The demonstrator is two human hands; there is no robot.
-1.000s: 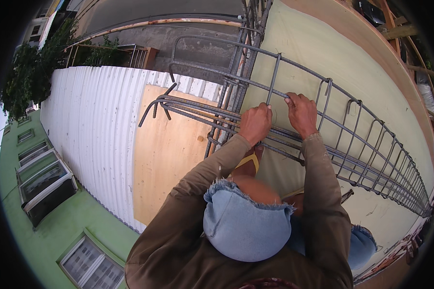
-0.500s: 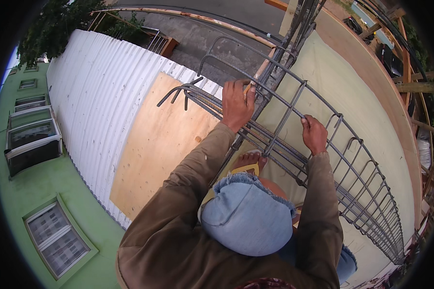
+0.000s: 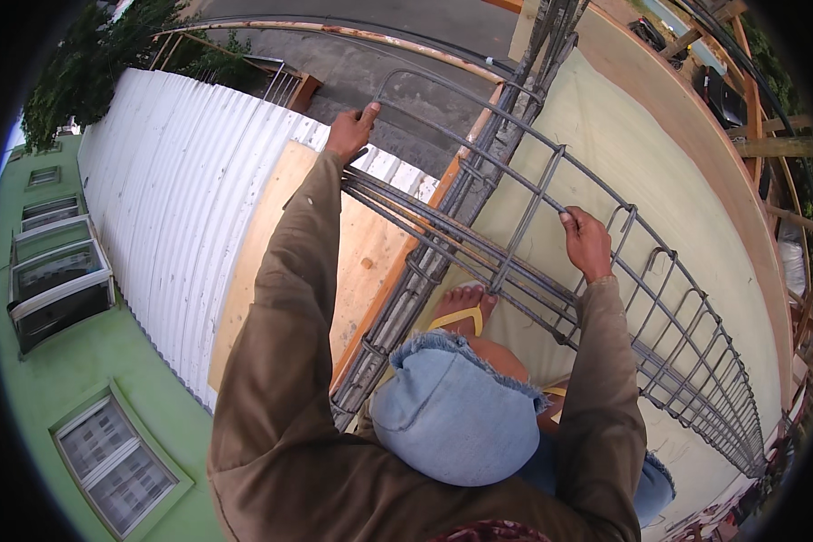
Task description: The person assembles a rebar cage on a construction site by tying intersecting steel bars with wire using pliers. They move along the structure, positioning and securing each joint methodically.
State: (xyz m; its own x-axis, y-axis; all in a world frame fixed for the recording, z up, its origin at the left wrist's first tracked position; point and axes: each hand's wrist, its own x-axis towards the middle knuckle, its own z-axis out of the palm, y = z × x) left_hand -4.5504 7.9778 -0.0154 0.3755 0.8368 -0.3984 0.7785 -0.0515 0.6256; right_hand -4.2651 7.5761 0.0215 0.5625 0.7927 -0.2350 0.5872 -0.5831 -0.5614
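Observation:
A long steel rebar cage (image 3: 551, 291) slants across in front of me, from upper left to lower right. My left hand (image 3: 350, 133) is closed at its far left end, thumb against a bent bar. Farther right, my right hand (image 3: 589, 242) grips one of the cage's long bars, fingers curled round it. Under the cage passes another bundle of tied rebar (image 3: 413, 294), crossing it from upper right to lower left. My foot in a yellow flip-flop (image 3: 461, 316) stands close below the crossing. The fingertips of my left hand are partly hidden.
Pale yellowish sheeting (image 3: 596, 108) lies under the cage, bordered by a wooden board (image 3: 686, 117). On the left are a plywood panel (image 3: 370, 271), white corrugated sheeting (image 3: 181, 154) and a green building (image 3: 54, 361). A rusty pipe (image 3: 397, 43) runs along the far side.
My left hand has moved left from near the crossing of the two rebar bundles to the cage's end. My right hand keeps its grip on the bar.

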